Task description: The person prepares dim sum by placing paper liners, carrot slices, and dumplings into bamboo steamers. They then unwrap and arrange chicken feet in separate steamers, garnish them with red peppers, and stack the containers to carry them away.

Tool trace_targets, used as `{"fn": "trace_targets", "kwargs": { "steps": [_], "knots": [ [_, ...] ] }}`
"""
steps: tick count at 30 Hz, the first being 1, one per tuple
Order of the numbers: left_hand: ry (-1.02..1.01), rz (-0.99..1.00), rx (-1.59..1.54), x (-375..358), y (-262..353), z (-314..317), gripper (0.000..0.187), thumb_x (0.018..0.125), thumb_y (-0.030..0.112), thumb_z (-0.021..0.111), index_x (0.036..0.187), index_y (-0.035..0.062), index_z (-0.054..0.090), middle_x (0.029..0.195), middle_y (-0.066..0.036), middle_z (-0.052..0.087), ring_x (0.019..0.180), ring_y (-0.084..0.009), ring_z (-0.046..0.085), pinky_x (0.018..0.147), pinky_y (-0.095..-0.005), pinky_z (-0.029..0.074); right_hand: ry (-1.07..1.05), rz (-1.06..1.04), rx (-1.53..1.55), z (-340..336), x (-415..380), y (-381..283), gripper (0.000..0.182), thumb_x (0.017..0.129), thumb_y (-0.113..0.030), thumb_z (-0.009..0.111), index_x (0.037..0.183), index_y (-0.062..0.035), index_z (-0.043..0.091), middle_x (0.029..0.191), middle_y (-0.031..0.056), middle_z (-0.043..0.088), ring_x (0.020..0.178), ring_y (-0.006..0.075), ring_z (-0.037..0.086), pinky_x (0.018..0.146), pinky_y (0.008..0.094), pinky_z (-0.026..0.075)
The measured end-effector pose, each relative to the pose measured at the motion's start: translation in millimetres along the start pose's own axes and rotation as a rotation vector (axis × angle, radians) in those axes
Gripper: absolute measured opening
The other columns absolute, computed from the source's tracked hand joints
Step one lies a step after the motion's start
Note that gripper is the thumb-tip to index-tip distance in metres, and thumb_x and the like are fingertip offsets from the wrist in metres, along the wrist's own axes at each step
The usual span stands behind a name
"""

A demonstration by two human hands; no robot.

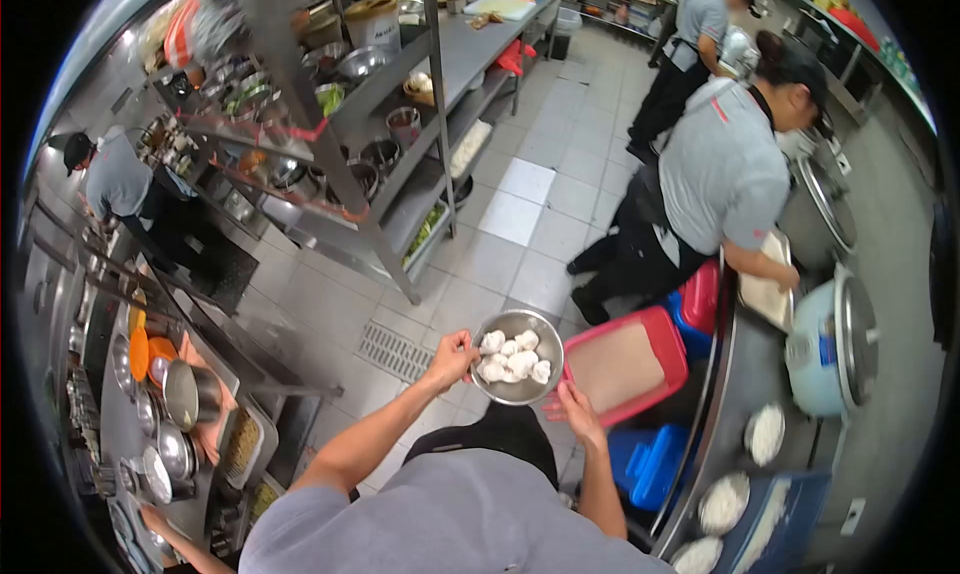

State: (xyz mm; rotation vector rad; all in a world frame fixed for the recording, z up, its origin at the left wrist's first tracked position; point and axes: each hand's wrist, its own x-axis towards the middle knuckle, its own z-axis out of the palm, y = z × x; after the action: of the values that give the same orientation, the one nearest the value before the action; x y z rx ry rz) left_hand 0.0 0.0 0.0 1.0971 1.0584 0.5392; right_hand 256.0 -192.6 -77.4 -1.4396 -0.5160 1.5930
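A round metal bowl with several white dumplings in it is held out in front of my body. My left hand grips the bowl's left rim, its fingers closed on the edge. At the lower right of the bowl, my right hand is beside the rim with its fingers partly spread; whether they press on the bowl is hard to tell. Just right of the bowl is a red tub with a pale brown surface inside.
A person works at the right counter, near a rice cooker. Blue bins sit below it. Steel shelving rises front left. Pots cover the left counter. Other people stand farther off.
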Motion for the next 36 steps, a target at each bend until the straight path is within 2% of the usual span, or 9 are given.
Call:
{"fn": "trace_targets", "kwargs": {
  "steps": [2,3,6,10,15,20,26,29,36],
  "knots": [
    [0.086,0.01,-0.024,-26,-8,-29,0.023,0.08,-0.002,0.065,0.074,0.009,0.046,0.065,-0.005,0.055,0.042,-0.015,0.055,0.033,-0.0294,0.045,-0.157,0.023,0.118,33,13,-24,0.049,0.103,-0.044,0.059,0.131,-0.0036,0.055,0.126,0.013,0.06,0.09,0.0261,0.073,0.071,0.0378,0.061],
    [0.09,0.019,-0.11,98,44,11,0.023,0.08,-0.002,0.065,0.074,0.0092,0.045,0.065,-0.005,0.056,0.042,-0.0152,0.055,0.033,-0.0294,0.045,-0.156,-0.002,0.004,-29,101,-147,0.045,0.104,-0.042,0.059,0.129,-0.0038,0.055,0.12,0.0115,0.061,0.09,0.026,0.073,0.07,0.0373,0.061],
    [0.188,0.003,-0.184,153,79,-35,0.026,0.08,-0.003,0.066,0.075,0.0101,0.044,0.066,-0.005,0.056,0.042,-0.0161,0.056,0.034,-0.029,0.045,-0.297,-0.033,-0.097,1,177,-257,0.027,0.104,-0.029,0.06,0.117,-0.0066,0.056,0.097,0.0051,0.061,0.087,0.0239,0.073,0.066,0.0358,0.06],
    [0.263,0.041,-0.246,247,105,-53,0.028,0.082,-0.003,0.066,0.077,0.0111,0.043,0.066,-0.004,0.055,0.043,-0.0159,0.056,0.033,-0.0283,0.044,-0.439,-0.052,-0.283,-1,309,-322,0.021,0.098,-0.02,0.069,0.103,-0.0055,0.056,0.091,0.0052,0.065,0.08,0.018,0.071,0.065,0.0345,0.061],
    [0.243,0.034,-0.2,400,161,-75,0.026,0.083,-0.001,0.067,0.076,0.0105,0.045,0.064,-0.003,0.055,0.042,-0.0136,0.056,0.033,-0.0276,0.045,-0.294,-0.086,-0.361,-6,458,-379,0.021,0.089,-0.01,0.07,0.106,0.0002,0.064,0.087,0.0057,0.067,0.074,0.0163,0.068,0.061,0.0322,0.061],
    [0.019,0.065,-0.042,561,260,-62,0.02,0.089,0.009,0.07,0.08,0.0086,0.052,0.07,-0.004,0.059,0.047,-0.0125,0.058,0.041,-0.0256,0.049,-0.047,-0.286,-0.429,-53,539,-474,0.013,0.081,-0.005,0.069,0.093,-0.0001,0.07,0.079,0.0015,0.066,0.073,0.0116,0.062,0.068,0.0287,0.053],
    [-0.161,0.049,-0.259,745,385,-4,0.016,0.099,0.021,0.067,0.093,0.0073,0.064,0.087,-0.001,0.067,0.08,-0.0094,0.066,0.064,-0.0252,0.055,0.185,-0.304,-0.02,-147,667,-566,0.009,0.076,0.0,0.062,0.083,0.0012,0.069,0.073,0.0031,0.066,0.063,0.0111,0.057,0.061,0.0278,0.047],
    [-0.08,0.241,0.004,841,424,-15,0.014,0.1,0.021,0.067,0.097,0.0074,0.066,0.094,0.001,0.069,0.09,-0.0081,0.064,0.072,-0.0259,0.055,0.313,-0.358,-0.012,-174,739,-626,0.007,0.076,0.0,0.061,0.079,0.0003,0.068,0.07,0.0037,0.066,0.059,0.0123,0.057,0.059,0.0281,0.047],
    [0.328,0.409,0.074,979,506,-71,0.011,0.098,0.016,0.07,0.09,0.008,0.069,0.088,0.001,0.069,0.08,-0.0059,0.061,0.072,-0.0248,0.052,0.387,-0.42,-0.393,-239,930,-791,0.015,0.08,-0.01,0.06,0.073,0.0023,0.066,0.063,0.0024,0.059,0.056,0.0106,0.048,0.05,0.0307,0.035]
  ]
}}
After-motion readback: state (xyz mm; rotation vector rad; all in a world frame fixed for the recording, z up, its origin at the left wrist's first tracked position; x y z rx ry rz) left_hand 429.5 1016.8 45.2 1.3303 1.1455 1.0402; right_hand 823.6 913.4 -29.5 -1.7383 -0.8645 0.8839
